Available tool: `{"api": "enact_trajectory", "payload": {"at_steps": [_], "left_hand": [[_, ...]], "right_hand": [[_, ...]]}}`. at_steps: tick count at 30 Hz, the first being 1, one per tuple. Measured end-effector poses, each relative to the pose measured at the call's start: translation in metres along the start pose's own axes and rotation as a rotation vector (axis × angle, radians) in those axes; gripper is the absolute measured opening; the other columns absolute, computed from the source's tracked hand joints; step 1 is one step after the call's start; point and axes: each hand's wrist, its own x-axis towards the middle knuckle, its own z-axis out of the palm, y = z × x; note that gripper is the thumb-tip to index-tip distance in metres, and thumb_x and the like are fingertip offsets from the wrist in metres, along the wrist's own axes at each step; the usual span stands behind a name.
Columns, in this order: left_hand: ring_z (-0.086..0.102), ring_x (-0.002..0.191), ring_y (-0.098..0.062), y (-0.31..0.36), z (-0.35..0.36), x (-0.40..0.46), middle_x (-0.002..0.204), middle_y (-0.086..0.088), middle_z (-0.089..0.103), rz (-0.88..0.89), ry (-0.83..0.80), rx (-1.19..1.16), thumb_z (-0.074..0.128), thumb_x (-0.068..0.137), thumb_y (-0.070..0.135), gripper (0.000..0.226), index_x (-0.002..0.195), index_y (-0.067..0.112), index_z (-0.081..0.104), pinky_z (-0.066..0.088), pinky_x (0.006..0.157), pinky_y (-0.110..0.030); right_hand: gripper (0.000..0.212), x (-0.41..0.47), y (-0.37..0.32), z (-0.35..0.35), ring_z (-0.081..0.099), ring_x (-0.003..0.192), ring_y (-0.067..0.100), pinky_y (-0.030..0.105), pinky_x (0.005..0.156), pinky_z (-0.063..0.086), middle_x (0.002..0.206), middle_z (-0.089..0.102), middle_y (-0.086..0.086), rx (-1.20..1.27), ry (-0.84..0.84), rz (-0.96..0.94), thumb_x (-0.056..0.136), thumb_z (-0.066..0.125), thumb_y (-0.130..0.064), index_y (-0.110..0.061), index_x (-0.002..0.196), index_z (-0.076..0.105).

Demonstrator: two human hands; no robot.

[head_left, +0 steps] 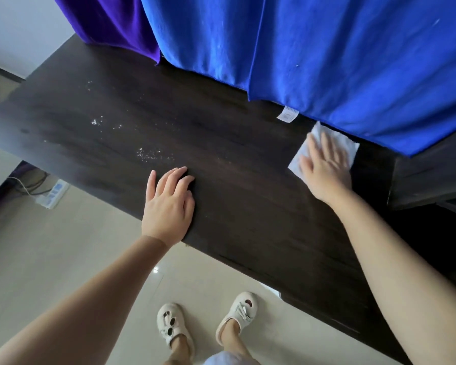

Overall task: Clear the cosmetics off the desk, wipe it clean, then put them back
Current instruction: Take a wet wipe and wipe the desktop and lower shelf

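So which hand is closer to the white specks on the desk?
Left. The left hand rests on the desk just beside the white specks. The right hand presses a white cloth far off, near the blue curtain.

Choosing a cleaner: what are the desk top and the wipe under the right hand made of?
Desk: dark wood-grain board, probably laminate or veneer; matte, streaky grain shows. Wipe: white, thin, with a faint weave, so likely soft cloth or a wet wipe; the right hand presses it flat.
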Motion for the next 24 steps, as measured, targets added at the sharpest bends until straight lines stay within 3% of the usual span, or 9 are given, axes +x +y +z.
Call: {"api": "enact_trajectory", "payload": {"at_steps": [3, 6, 12, 15, 17, 19, 22, 24], "left_hand": [[0.044, 0.121, -0.027, -0.002, 0.001, 0.000, 0.128, -0.011, 0.055, 0.015, 0.006, -0.008, 0.029, 0.089, 0.022, 0.040, 0.113, 0.006, 0.057, 0.012, 0.113, -0.045], [0.043, 0.119, -0.026, -0.005, 0.003, 0.001, 0.126, -0.012, 0.055, 0.040, 0.024, -0.024, 0.029, 0.087, 0.018, 0.039, 0.113, 0.006, 0.056, 0.012, 0.113, -0.043], [0.041, 0.120, -0.017, -0.013, -0.002, 0.000, 0.125, -0.008, 0.056, 0.040, 0.102, -0.343, 0.029, 0.088, 0.013, 0.037, 0.120, 0.010, 0.048, 0.012, 0.114, -0.040], [0.039, 0.123, -0.015, -0.042, -0.012, 0.001, 0.128, -0.007, 0.053, 0.057, 0.079, -0.440, 0.029, 0.089, 0.014, 0.037, 0.122, 0.010, 0.047, 0.012, 0.115, -0.042], [0.040, 0.123, -0.018, -0.075, -0.021, 0.008, 0.128, -0.009, 0.053, 0.106, 0.053, -0.373, 0.029, 0.091, 0.018, 0.038, 0.122, 0.008, 0.048, 0.012, 0.115, -0.043], [0.041, 0.123, -0.024, -0.110, -0.029, 0.023, 0.129, -0.012, 0.052, 0.143, 0.017, -0.293, 0.028, 0.091, 0.021, 0.041, 0.122, 0.005, 0.048, 0.013, 0.114, -0.044], [0.042, 0.124, -0.030, -0.149, -0.036, 0.047, 0.129, -0.014, 0.051, 0.159, -0.016, -0.186, 0.027, 0.090, 0.024, 0.043, 0.122, 0.004, 0.048, 0.014, 0.113, -0.047], [0.041, 0.124, -0.032, -0.162, -0.038, 0.053, 0.130, -0.014, 0.050, 0.149, -0.029, -0.154, 0.025, 0.090, 0.026, 0.045, 0.122, 0.004, 0.048, 0.014, 0.114, -0.047]], "right_hand": [[0.069, -0.019, 0.021, -0.001, 0.016, 0.143, 0.035, 0.055, 0.114, 0.015, 0.155, 0.014, 0.022, -0.005, 0.025, 0.185, 0.088, 0.010, -0.046, -0.012, 0.147, 0.018], [0.056, -0.020, -0.029, 0.004, 0.000, 0.146, 0.027, 0.050, 0.118, 0.003, 0.158, 0.001, 0.016, 0.048, -0.028, 0.320, 0.097, 0.021, -0.034, -0.014, 0.148, 0.007], [0.056, -0.022, -0.197, 0.035, -0.014, 0.145, 0.020, 0.041, 0.116, -0.011, 0.158, -0.013, 0.007, -0.028, -0.151, -0.143, 0.100, 0.016, -0.033, -0.016, 0.147, -0.008], [0.055, -0.025, -0.210, 0.035, -0.017, 0.144, 0.015, 0.038, 0.116, -0.012, 0.157, -0.016, 0.001, -0.050, -0.210, -0.281, 0.100, 0.016, -0.032, -0.021, 0.147, -0.010], [0.053, -0.034, -0.188, 0.031, -0.011, 0.145, 0.014, 0.037, 0.118, -0.008, 0.158, -0.011, 0.001, -0.023, -0.145, -0.186, 0.101, 0.017, -0.031, -0.022, 0.148, -0.005], [0.052, -0.055, -0.149, 0.033, -0.004, 0.146, 0.019, 0.042, 0.119, -0.002, 0.159, -0.003, 0.007, -0.026, -0.082, 0.048, 0.099, 0.015, -0.032, -0.016, 0.148, 0.005], [0.074, -0.103, -0.093, 0.047, 0.001, 0.146, 0.028, 0.054, 0.115, 0.009, 0.158, 0.006, 0.014, -0.115, -0.079, 0.348, 0.085, -0.006, -0.039, -0.005, 0.144, 0.024], [0.078, -0.129, -0.092, 0.054, 0.004, 0.146, 0.029, 0.057, 0.113, 0.014, 0.157, 0.009, 0.015, -0.106, -0.061, 0.508, 0.082, -0.007, -0.040, -0.003, 0.142, 0.027]]}}
